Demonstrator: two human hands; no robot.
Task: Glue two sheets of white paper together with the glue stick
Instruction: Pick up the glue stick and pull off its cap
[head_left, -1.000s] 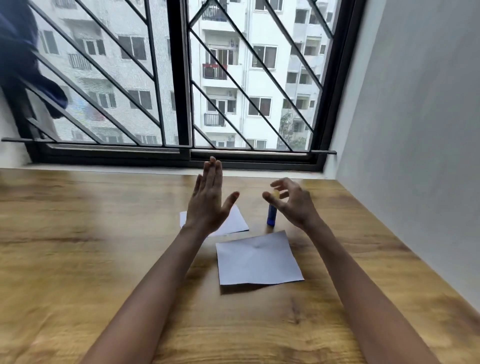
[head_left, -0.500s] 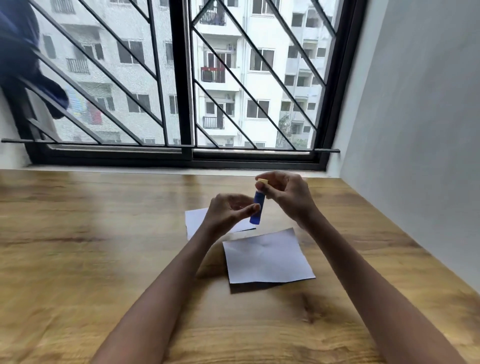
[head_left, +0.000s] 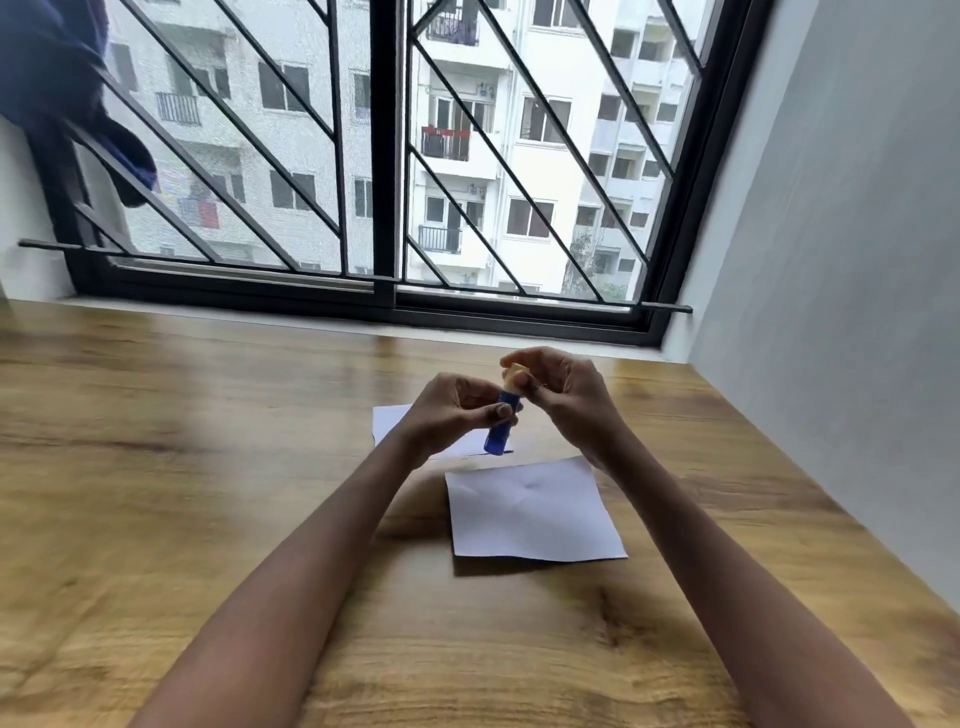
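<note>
Blue glue stick with a yellow cap is held tilted above the far paper sheet. Left hand grips the barrel; right hand pinches the cap. Near sheet lies flat on the table.

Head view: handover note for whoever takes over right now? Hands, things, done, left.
Left hand: grips the glue stick by its blue body, above the table.
Right hand: pinches the yellow cap; the cap looks not yet off.
Near sheet and far sheet: on the table, not stacked; the far one is partly behind the left hand.
Done: stick picked up.
Left: uncap, spread glue, press sheets together.
</note>
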